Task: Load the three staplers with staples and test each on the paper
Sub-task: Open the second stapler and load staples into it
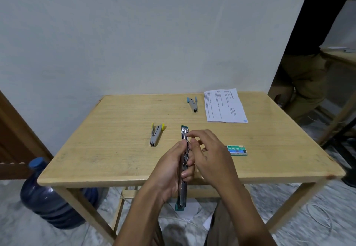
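Teal stapler [184, 192] — unfolded straight, aloft

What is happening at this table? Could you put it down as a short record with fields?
left hand: grips the green stapler, opened out flat, above the near edge of the table
right hand: fingertips at the stapler's open channel; staples there too small to tell
yellow stapler: lying on the table, left of the hands
blue stapler: lying farther back, beside the paper
staple box: on the table, right of the hands
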